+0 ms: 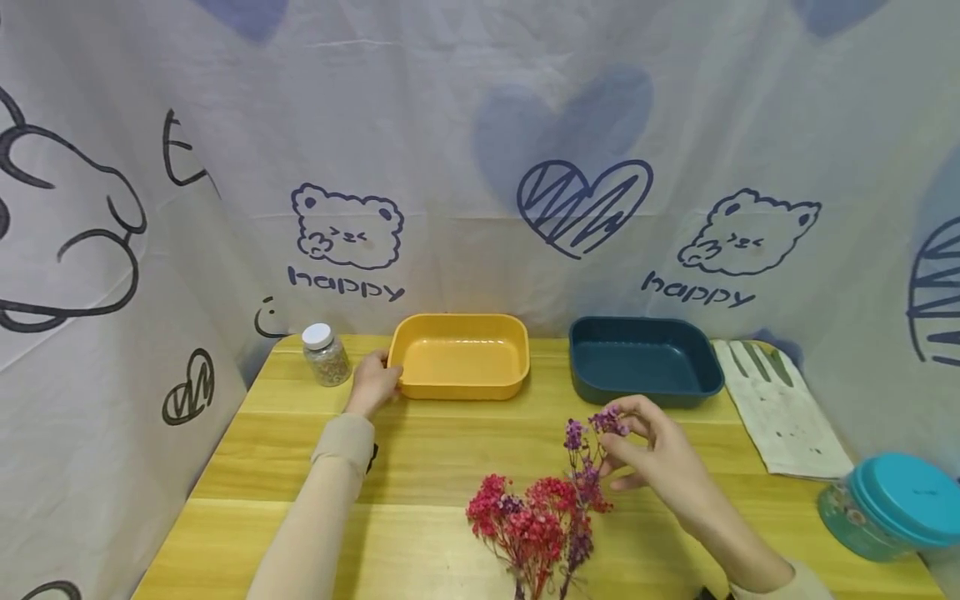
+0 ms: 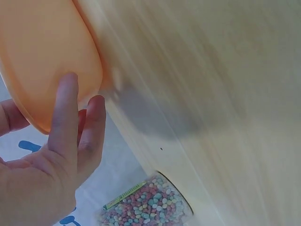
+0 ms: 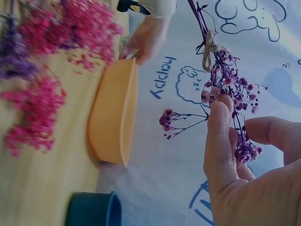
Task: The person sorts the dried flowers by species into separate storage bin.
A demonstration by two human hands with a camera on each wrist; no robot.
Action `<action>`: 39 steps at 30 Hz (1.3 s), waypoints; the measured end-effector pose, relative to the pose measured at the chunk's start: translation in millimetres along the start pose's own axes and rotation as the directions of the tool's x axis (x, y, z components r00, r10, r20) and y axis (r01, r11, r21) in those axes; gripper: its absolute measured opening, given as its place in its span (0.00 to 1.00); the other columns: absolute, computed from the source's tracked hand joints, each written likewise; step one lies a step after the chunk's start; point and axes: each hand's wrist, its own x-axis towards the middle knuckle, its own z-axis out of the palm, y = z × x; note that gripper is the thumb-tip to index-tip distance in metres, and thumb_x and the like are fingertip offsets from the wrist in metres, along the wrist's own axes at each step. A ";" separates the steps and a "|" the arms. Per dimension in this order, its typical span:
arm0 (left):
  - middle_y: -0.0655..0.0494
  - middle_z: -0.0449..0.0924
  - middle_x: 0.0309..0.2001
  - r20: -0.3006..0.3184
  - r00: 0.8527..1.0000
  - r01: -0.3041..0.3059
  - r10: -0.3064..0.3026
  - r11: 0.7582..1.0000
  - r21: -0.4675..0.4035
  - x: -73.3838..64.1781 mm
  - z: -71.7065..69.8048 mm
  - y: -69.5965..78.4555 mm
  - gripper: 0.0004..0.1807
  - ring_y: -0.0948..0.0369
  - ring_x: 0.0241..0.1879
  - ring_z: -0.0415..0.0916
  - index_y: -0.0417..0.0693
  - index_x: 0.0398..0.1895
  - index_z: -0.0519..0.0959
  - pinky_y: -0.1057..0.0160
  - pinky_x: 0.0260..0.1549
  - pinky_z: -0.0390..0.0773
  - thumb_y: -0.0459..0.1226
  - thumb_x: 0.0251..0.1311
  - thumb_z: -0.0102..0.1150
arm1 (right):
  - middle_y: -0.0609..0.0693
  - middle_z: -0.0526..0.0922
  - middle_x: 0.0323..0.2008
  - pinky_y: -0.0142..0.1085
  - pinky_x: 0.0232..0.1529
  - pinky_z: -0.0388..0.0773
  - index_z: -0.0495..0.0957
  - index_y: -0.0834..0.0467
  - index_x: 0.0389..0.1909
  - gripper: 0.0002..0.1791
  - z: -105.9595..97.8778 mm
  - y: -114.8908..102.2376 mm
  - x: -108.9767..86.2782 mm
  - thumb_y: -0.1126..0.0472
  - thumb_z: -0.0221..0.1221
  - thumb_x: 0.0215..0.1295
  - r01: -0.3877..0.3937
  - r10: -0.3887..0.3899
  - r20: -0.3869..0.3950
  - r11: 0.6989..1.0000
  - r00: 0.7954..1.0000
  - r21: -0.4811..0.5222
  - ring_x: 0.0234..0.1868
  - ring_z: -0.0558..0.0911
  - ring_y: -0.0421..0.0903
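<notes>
My left hand (image 1: 373,383) grips the left end of a yellow rectangular tray (image 1: 461,367), fingers against its outer side and the thumb at its rim. In the left wrist view the tray (image 2: 47,52) appears orange. A sprig of small purple dried flowers (image 3: 242,92), its stems tied with twine, is held between the thumb and fingers of my right hand (image 1: 660,462). Bunches of red dried flowers (image 1: 536,529) appear at the front middle in the head view, just left of the right hand. Part of the right hand's grip is hidden behind the blossoms.
A dark blue tray (image 1: 645,367) stands at the back right. Beside it lies a white cloth (image 1: 787,425) with grey marks. A turquoise lidded jar (image 1: 888,508) is at the right edge. Left of the yellow tray stands a white-capped jar (image 1: 327,360) of small coloured pebbles.
</notes>
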 end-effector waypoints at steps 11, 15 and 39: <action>0.31 0.76 0.64 0.006 1.000 0.023 -0.023 1.000 -0.017 -0.6 -1.7 1.7 0.26 0.49 0.49 0.82 0.31 0.72 0.70 0.66 0.37 0.88 0.32 0.75 0.46 | 0.55 0.81 0.42 0.44 0.35 0.92 0.69 0.62 0.67 0.23 12.5 -27.7 46.2 0.61 0.60 0.77 0.080 -0.086 -0.066 0.993 0.994 -0.089 0.37 0.88 0.45; 0.31 0.75 0.65 0.016 1.000 0.027 -0.027 0.999 -0.025 -1.6 -2.6 3.4 0.26 0.46 0.54 0.82 0.31 0.72 0.69 0.60 0.44 0.91 0.32 0.75 0.45 | 0.55 0.80 0.44 0.41 0.35 0.92 0.69 0.60 0.67 0.22 18.4 -35.6 68.7 0.60 0.60 0.77 0.079 -0.086 -0.079 0.993 0.993 -0.083 0.38 0.87 0.45; 0.32 0.73 0.67 0.046 0.998 0.040 -0.038 0.998 -0.051 -0.4 -2.0 4.0 0.26 0.42 0.60 0.80 0.32 0.74 0.68 0.53 0.53 0.90 0.33 0.76 0.46 | 0.59 0.75 0.52 0.38 0.33 0.91 0.67 0.54 0.72 0.25 69.0 -49.0 184.6 0.63 0.58 0.78 0.041 -0.043 -0.105 0.999 0.993 -0.022 0.40 0.85 0.47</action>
